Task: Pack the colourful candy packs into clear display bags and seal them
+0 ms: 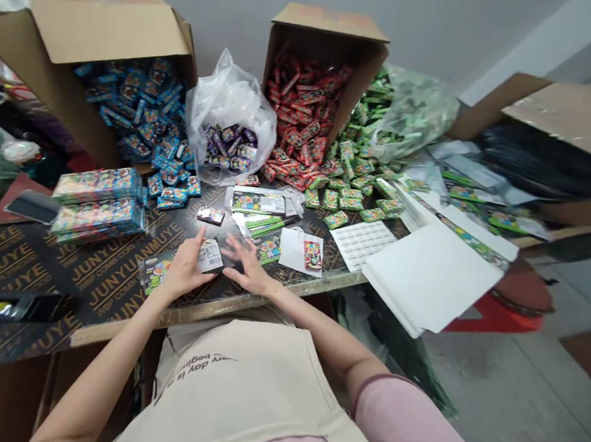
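My left hand (187, 268) lies over a flat printed packet (156, 274) near the table's front edge, its fingers and thumb stretched out. Part of the packet is hidden beneath that hand; a white barcode label (210, 257) shows to the right of it. My right hand (250, 269) is open with fingers spread, close to the packet's right end. Beyond my hands lies a small dark wrapped packet (210, 214). To the right, a small red packet (313, 255) rests on a white card (292, 251). Printed sleeves (259, 203) lie stacked just behind.
Small packets spill across the back: blue ones from a carton (107, 29), purple in a clear bag (227, 97), red from another carton (332, 23), and green (350, 194) beside it. Stacked multipacks (99, 202) stand left. White sheets (437, 270) overhang the front edge at right.
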### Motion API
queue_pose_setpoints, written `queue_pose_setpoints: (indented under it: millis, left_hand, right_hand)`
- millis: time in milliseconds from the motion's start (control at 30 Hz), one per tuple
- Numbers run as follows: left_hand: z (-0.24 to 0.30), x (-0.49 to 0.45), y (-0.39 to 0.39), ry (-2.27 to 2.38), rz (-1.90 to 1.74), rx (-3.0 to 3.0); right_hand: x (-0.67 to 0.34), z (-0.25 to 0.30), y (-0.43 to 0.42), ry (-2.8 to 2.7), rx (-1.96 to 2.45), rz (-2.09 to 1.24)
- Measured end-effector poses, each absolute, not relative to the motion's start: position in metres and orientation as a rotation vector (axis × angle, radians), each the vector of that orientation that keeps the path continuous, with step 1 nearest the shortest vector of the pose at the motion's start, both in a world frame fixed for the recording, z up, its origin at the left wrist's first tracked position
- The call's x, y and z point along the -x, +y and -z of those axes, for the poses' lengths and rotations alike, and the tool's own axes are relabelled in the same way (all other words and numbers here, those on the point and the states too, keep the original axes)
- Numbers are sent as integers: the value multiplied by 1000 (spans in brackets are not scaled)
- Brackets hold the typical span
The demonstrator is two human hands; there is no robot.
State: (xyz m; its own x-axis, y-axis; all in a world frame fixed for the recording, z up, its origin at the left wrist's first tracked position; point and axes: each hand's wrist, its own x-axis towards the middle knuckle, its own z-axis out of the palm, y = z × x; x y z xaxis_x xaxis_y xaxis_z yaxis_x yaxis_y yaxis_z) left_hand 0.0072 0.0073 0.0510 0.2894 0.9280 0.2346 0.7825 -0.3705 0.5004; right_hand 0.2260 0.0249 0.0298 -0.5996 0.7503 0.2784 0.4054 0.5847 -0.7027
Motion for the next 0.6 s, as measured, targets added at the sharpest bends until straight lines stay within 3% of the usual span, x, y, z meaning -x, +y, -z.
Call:
queue_pose_setpoints:
  millis: [100, 333, 600]
  left_hand:
    - [-43, -14, 10, 1538, -720, -2265]
    - [-7, -17, 4, 1655, -624, -2224]
    - [5, -23, -1, 1672, -616, -2218]
  right_hand:
    - [-241, -27, 43, -2234, 996, -676]
    - [-344, -29, 198, -1687, 1961, -102]
    - [-390, -23, 278, -2062, 2068, -31]
